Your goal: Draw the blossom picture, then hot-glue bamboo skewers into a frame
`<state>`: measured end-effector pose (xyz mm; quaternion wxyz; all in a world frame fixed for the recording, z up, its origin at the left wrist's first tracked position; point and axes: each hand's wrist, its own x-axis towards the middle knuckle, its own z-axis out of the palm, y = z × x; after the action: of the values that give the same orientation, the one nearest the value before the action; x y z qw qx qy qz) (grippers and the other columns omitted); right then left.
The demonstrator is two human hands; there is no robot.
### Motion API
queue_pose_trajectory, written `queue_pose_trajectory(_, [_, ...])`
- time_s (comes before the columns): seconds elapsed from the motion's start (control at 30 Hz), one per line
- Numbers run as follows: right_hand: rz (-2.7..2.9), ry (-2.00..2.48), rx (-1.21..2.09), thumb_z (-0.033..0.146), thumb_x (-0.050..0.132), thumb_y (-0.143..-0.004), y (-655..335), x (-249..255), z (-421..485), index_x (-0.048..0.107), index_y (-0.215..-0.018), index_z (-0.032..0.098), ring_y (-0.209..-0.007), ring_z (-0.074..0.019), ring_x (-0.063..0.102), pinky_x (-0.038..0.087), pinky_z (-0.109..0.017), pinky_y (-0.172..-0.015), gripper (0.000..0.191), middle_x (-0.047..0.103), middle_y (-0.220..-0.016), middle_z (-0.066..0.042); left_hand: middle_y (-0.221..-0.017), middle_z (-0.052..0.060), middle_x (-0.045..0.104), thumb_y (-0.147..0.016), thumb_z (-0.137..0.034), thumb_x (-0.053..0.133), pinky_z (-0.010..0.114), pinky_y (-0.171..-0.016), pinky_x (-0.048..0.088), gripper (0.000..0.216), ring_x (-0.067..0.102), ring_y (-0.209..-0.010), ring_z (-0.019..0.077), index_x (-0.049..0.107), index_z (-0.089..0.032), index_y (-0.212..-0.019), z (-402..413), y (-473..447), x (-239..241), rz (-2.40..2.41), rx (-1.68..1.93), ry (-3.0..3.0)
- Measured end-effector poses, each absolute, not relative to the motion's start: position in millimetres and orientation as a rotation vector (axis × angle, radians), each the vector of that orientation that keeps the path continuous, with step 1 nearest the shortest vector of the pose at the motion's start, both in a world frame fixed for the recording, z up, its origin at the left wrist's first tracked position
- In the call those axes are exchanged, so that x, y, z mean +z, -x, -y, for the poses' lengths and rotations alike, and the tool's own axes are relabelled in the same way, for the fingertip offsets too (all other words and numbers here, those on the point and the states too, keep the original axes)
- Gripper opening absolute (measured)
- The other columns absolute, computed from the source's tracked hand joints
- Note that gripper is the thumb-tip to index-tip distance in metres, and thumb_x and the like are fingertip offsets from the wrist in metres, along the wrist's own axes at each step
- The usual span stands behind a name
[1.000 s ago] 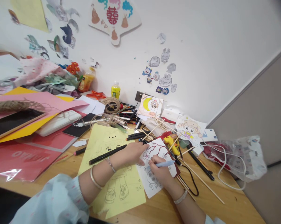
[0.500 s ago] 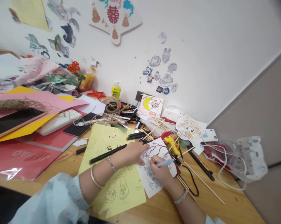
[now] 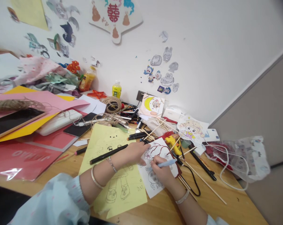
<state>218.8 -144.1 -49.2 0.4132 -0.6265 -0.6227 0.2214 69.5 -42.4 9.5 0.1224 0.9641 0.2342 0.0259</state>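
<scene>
My right hand (image 3: 162, 171) is closed around a light blue pen (image 3: 167, 162), its tip hidden behind my fingers over a white sheet (image 3: 145, 186). Dark red branches, outlined blossoms and a round figure are drawn on that sheet. My left hand (image 3: 137, 153) lies with fingers stretched out across the sheet's left edge, holding nothing. Beneath the left wrist is a yellow paper (image 3: 129, 201) with a pencil-like drawing of a figure in shoes. A black marker (image 3: 108, 155) rests on the yellow paper, close to the left forearm.
Right of the sheet lie thin wooden sticks (image 3: 213, 189), a yellow glue gun (image 3: 173, 145), a black marker (image 3: 202, 164) and a plastic bag (image 3: 254, 159). Twine (image 3: 112, 104) and bottles stand behind. Phones, coloured papers and a red folder (image 3: 21, 159) cover the left side.
The pen's back end has tipped slightly to the right. My left hand stays in place on the sheet.
</scene>
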Motion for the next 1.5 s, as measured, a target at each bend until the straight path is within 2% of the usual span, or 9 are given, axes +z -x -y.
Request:
queue_pose_trajectory(0.3, [1.673, 1.569, 0.568, 0.025, 0.046, -0.076, -217.8, -44.1, 146.3, 0.035, -0.052, 0.022, -0.049, -0.0109, 0.041, 0.028, -0.023, -0.047, 0.027, 0.042, -0.048, 0.005, -0.1, 0.009, 0.061, -0.067, -0.038, 0.073, 0.029, -0.069, 0.042, 0.064, 0.059, -0.087, 0.0256, 0.045, -0.021, -0.122, 42.3, -68.1, 9.0, -0.676, 0.092, -2.824])
queue_pose_trajectory(0.57, [1.732, 1.581, 0.557, 0.028, 0.047, -0.076, -217.2, -41.0, 146.0, 0.032, -0.053, 0.022, -0.049, -0.0113, 0.037, 0.023, -0.024, -0.047, 0.028, 0.038, -0.049, 0.005, -0.099, 0.008, 0.062, -0.067, -0.039, 0.073, 0.028, -0.068, 0.041, 0.064, 0.06, -0.087, 0.0244, 0.045, -0.022, -0.121, 43.6, -68.1, 12.2, -0.684, 0.07, -2.826])
queue_pose_trajectory(1.0, [1.695, 1.597, 0.643, 0.026, 0.047, -0.078, -217.8, -42.2, 148.0, 0.04, -0.054, 0.022, -0.048, -0.0116, 0.043, 0.028, -0.023, -0.046, 0.025, 0.047, -0.049, 0.004, -0.102, 0.01, 0.061, -0.067, -0.038, 0.074, 0.029, -0.069, 0.042, 0.065, 0.06, -0.089, 0.0267, 0.045, -0.019, -0.123, 42.4, -70.0, 8.4, -0.681, 0.077, -2.839])
queue_pose_trajectory(1.5, [1.623, 1.59, 0.671, 0.026, 0.044, -0.075, -218.1, -44.6, 146.9, 0.034, -0.053, 0.023, -0.047, -0.0118, 0.042, 0.029, -0.024, -0.046, 0.024, 0.043, -0.047, 0.005, -0.104, 0.009, 0.061, -0.068, -0.037, 0.072, 0.029, -0.071, 0.041, 0.06, 0.059, -0.091, 0.0256, 0.047, -0.021, -0.12, 43.0, -69.6, 9.9, -0.697, 0.048, -2.827])
